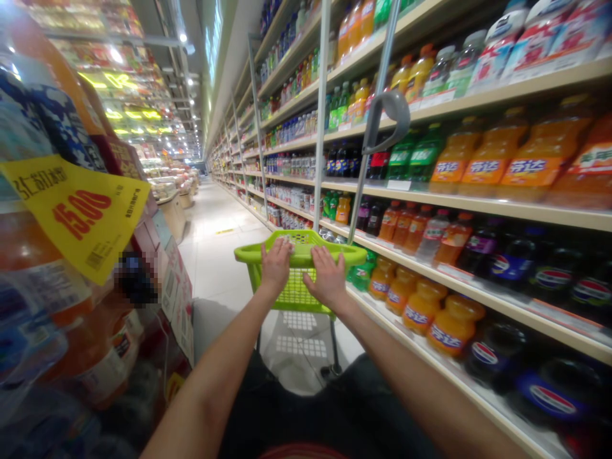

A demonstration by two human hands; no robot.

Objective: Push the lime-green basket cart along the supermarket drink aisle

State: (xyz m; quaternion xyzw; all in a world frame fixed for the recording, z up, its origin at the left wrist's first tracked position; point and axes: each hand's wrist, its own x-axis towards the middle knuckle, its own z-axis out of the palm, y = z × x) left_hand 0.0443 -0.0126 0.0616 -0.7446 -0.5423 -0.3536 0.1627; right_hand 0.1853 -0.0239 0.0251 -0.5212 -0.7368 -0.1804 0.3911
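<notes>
A lime-green shopping basket on wheels [291, 290] stands in the aisle straight ahead of me. My left hand [276, 264] rests on its near rim, fingers laid over the edge. My right hand [327, 276] lies beside it on the same rim, fingers stretched forward and pressed on the plastic. Both arms reach out from the bottom of the view. A grey pull handle [389, 118] on two metal rods rises from the basket's right side, up toward the shelves.
Long shelves [478, 204] of soda bottles line the right side, orange and dark cola bottles [482, 354] nearest. On the left stands a stack of bottled drinks with a yellow price tag [79, 213]. The tiled aisle floor [215, 255] runs far ahead.
</notes>
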